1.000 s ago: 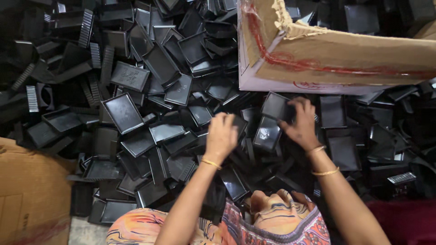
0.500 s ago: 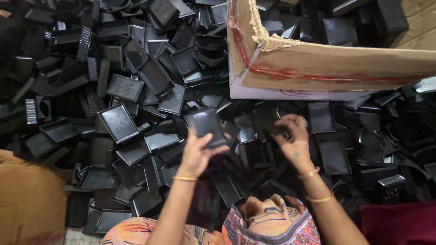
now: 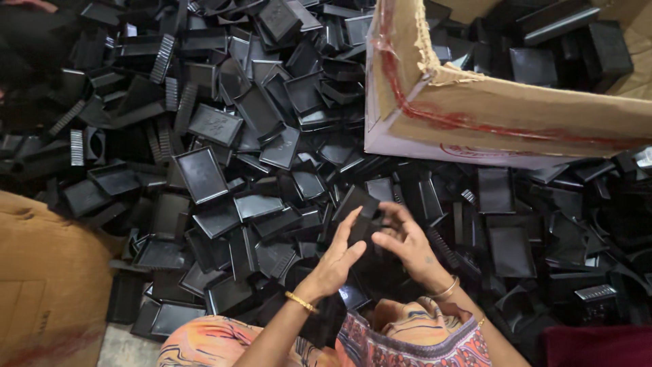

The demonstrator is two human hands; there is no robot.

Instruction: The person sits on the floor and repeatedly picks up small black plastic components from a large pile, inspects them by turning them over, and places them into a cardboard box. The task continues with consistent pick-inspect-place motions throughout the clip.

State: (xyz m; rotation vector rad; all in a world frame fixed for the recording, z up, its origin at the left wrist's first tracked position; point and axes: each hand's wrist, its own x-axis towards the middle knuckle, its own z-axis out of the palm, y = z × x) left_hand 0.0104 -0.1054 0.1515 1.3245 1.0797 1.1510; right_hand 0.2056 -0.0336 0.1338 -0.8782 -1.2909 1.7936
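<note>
Soft, even daylight, dim at upper left; slight blur, faint sheen.

Black moulded plastic trays (image 3: pixel 201 174): far too many to count, a heap across the whole floor. Torn brown cardboard box (image 3: pixel 475 115) with red tape: one, more trays inside. Tan sack-like surface (image 3: pixel 47 285): one. Gold bangles (image 3: pixel 301 302): three, one left wrist, two right arm.

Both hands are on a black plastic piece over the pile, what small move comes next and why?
Probably press the black piece together between the left hand and right hand: both grip it in front of the body, above the pile of black trays.
</note>
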